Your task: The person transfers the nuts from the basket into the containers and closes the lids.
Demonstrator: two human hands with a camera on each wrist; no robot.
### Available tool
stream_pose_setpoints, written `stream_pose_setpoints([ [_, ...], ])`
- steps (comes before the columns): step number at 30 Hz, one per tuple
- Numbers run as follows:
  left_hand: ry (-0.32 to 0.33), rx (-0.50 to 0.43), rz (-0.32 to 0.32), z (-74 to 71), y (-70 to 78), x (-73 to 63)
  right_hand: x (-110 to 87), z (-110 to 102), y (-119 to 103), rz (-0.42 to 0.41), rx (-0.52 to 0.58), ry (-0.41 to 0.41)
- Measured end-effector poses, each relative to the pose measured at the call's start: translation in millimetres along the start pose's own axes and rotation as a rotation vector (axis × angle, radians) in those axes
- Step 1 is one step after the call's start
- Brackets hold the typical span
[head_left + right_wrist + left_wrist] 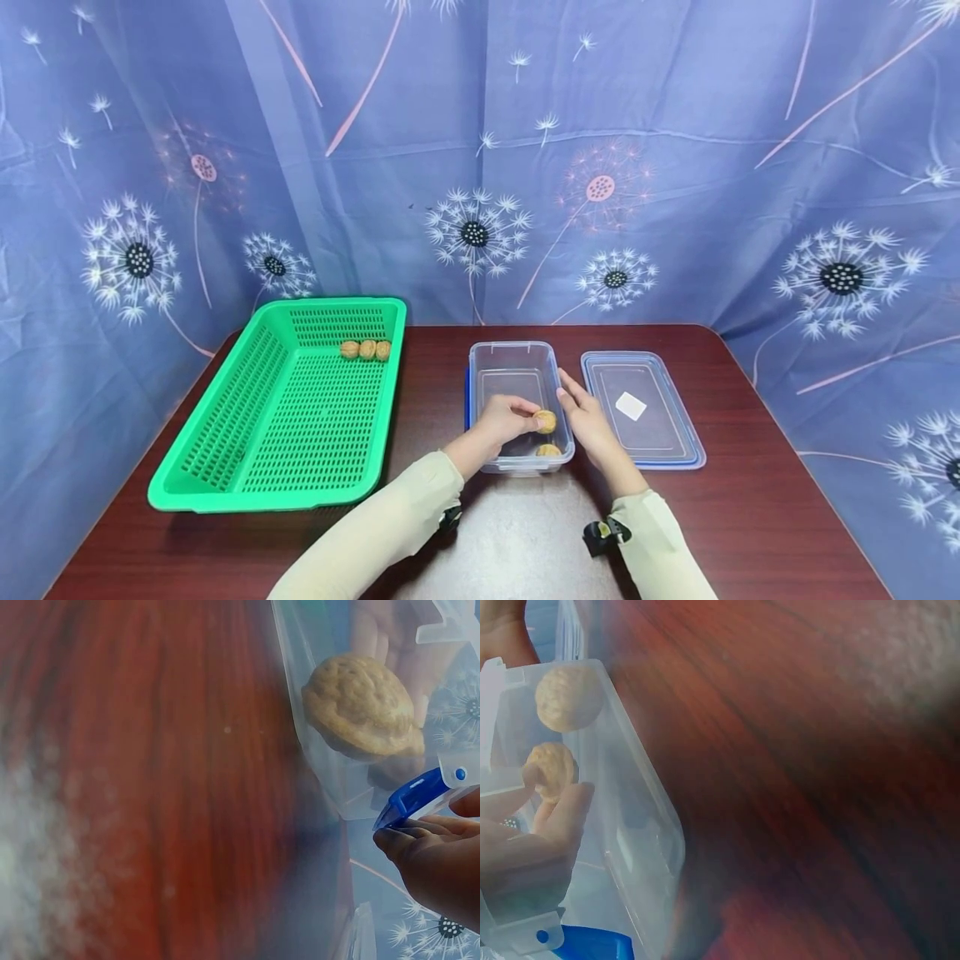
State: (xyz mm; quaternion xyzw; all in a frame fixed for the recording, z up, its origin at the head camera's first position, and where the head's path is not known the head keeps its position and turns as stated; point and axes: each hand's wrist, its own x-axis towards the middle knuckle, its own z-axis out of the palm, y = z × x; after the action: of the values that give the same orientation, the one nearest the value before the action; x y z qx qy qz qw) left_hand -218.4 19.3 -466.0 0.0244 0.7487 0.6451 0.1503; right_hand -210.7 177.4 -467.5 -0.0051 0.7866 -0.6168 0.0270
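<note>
My left hand (pixel 504 425) reaches over the near-left rim of a clear plastic box (pixel 517 375) and pinches a walnut (pixel 547 422) between thumb and fingers, inside the box. A second walnut (pixel 548 450) lies at the box's near-right corner; through the clear wall it also shows in the right wrist view. Against the box's right side rests my right hand (pixel 591 429), its fingers extended along the wall and the thumb at the rim. In the right wrist view those fingertips (pixel 386 838) touch a blue latch (pixel 420 796).
To the left stands a green perforated basket (pixel 167 475) with three walnuts (pixel 367 350) in a row at its far-right corner. A clear lid (pixel 660 417) with a blue seal and a white label (pixel 631 406) lies right of the box. A patterned curtain (pixel 390 192) hangs behind the table.
</note>
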Motion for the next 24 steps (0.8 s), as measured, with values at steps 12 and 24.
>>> stream_pose_setpoints([
  [12, -0.053, 0.088, -0.007, 1.0, -5.6, 1.1, 1.4, 1.5, 3.1, 0.001, -0.013, 0.004],
  [24, -0.067, 0.107, -0.007, 0.2, 0.3, 1.5, -0.2, 1.7, 0.7, 0.005, 0.007, 0.006],
])
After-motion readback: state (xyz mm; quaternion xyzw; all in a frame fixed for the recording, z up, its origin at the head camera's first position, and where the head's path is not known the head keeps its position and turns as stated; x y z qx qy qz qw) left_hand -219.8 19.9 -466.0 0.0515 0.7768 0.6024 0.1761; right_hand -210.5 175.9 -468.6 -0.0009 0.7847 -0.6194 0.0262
